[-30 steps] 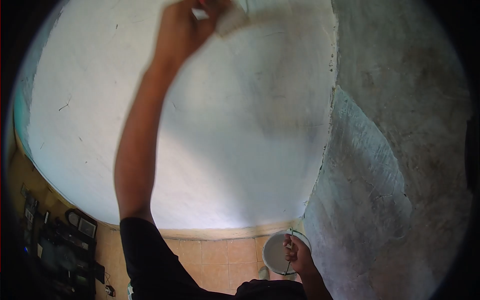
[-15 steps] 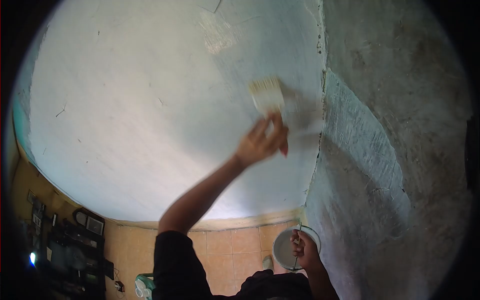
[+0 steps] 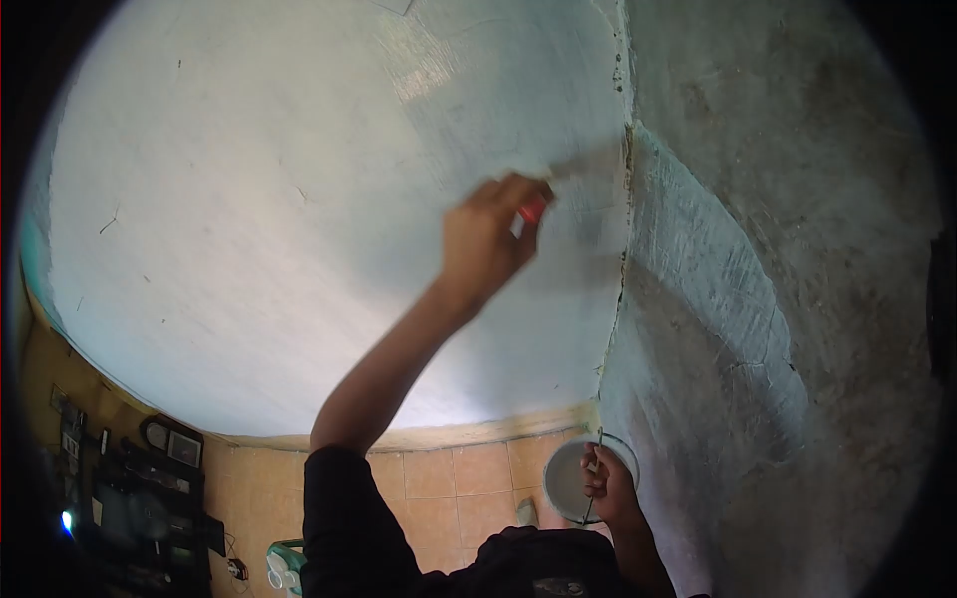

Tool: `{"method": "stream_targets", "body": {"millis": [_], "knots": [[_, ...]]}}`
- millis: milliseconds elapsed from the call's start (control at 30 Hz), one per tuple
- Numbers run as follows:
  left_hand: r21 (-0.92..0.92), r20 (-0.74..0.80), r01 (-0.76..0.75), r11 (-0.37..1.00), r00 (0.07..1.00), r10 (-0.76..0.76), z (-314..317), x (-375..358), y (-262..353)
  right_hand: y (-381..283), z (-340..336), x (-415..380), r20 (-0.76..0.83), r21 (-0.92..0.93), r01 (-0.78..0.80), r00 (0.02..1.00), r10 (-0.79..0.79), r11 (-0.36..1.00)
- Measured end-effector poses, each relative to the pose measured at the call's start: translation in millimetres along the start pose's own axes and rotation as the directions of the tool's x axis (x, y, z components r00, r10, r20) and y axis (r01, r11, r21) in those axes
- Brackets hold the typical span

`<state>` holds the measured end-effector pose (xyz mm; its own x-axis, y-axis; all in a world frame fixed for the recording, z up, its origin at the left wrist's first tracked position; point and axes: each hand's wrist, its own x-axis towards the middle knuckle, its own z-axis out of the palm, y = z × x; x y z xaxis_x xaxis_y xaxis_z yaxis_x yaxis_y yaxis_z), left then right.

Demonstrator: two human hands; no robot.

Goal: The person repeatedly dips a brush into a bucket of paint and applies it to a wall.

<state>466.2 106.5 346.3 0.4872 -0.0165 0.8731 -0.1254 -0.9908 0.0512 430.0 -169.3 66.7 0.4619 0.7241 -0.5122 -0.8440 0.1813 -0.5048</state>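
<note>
My left hand is raised against the pale painted wall, its fingers closed around a paintbrush. Of the brush, only the red handle shows clearly; its bristles are mostly hidden behind the hand. Low down, near the corner, my right hand grips the thin handle of a bucket. The handle crosses the bucket's round opening, and the inside looks pale grey.
A cracked corner seam divides the pale wall from a rough grey wall on the right. Below are orange floor tiles. Dark furniture stands at lower left, near a green and white object.
My left hand has turned and risen slightly to the left, so the brush's wide bristles no longer face the view. My right hand stays on the bucket handle. The view has shifted slightly.
</note>
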Motion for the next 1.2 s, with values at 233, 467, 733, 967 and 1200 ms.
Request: {"method": "stream_targets", "body": {"millis": [233, 467, 733, 967, 1200], "knots": [[0.376, -0.141, -0.323, 0.869, 0.907, 0.398, 14, -15, -11, 1, -2, 3, 0.006, 0.017, 0.025, 1.000, -0.025, 1.000], [0.215, 0.303, -0.483, 0.849, 0.859, 0.412, 92, -172, -8, 0, -3, 5, 0.007, 0.023, -0.002, 1.000, 0.001, 1.000], [-0.043, 0.335, -0.126, 0.991, 0.933, 0.133, 55, -64, 1, 1, -4, 10, 0.020, 0.035, 0.006, 1.000, -0.007, 0.999], [0.444, -0.099, -0.345, 0.827, 0.898, 0.428, 5, 39, 15, -3, -6, 5, 0.008, 0.046, 0.043, 0.999, -0.043, 0.998], [0.357, 0.263, -0.572, 0.738, 0.820, 0.508, 106, -99, 4, 3, -12, 9, 0.000, 0.034, 0.036, 0.999, -0.036, 0.999]]}}
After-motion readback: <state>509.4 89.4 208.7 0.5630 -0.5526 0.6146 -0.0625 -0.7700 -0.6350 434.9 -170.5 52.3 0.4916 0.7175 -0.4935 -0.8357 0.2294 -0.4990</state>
